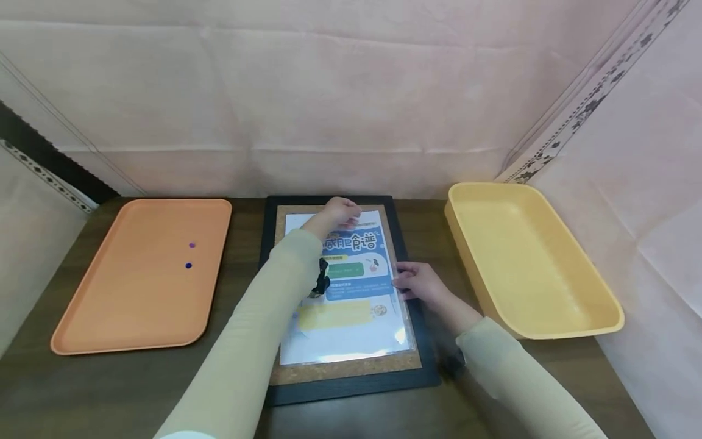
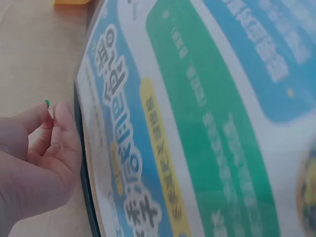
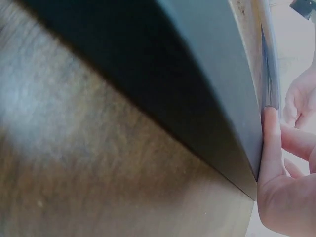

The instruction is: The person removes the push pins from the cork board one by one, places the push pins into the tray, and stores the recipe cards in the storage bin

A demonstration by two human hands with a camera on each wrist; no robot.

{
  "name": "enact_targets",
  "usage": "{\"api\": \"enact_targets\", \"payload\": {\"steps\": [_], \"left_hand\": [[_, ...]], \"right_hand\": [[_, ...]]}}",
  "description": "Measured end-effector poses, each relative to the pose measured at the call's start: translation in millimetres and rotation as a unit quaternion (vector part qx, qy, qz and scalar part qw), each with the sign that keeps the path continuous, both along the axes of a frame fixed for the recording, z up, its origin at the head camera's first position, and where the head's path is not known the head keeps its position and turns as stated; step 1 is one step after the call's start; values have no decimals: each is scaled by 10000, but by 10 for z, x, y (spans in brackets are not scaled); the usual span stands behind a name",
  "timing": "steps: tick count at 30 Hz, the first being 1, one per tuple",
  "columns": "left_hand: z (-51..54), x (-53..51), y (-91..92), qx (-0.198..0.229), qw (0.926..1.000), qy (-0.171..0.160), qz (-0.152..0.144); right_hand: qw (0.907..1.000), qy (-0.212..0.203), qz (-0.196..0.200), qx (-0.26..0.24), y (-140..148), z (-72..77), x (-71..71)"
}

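On the black-framed cork board (image 1: 351,367) lies a shiny blue-and-white sheet (image 1: 351,289), right hand (image 1: 419,281) pinching its edge, left hand (image 1: 341,212) pinching a tiny green pin (image 2: 47,103); a purple pin (image 1: 192,245) and blue pin (image 1: 189,266) look left, on the orange tray (image 1: 126,299).

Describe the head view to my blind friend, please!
A right hand pinches the edge of a glossy blue-white poster on a black-framed cork board; a left hand is near its top. An orange rectangular tray sits left, a yellow rectangular tub right.
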State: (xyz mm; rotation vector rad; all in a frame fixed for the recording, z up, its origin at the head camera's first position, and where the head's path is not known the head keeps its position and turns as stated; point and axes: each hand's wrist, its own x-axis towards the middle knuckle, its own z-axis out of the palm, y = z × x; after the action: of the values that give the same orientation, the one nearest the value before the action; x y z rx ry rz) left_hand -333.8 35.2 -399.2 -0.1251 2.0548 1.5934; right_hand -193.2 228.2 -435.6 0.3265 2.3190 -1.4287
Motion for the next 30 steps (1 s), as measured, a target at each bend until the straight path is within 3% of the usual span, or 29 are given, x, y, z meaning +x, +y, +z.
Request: {"api": "enact_targets", "payload": {"steps": [5, 16, 22, 30], "left_hand": [[30, 25, -83, -131, 9998, -33, -167], [38, 47, -282, 203, 9994, -108, -275], [83, 117, -425, 464, 9986, -79, -229], [136, 231, -647, 242, 9995, -120, -173]], "right_hand": [[9999, -105, -50, 57, 38, -14, 3], [10000, -45, 29, 84, 29, -7, -9], [9999, -67, 37, 74, 20, 8, 2], [9999, -42, 57, 100, 12, 21, 18]]}}
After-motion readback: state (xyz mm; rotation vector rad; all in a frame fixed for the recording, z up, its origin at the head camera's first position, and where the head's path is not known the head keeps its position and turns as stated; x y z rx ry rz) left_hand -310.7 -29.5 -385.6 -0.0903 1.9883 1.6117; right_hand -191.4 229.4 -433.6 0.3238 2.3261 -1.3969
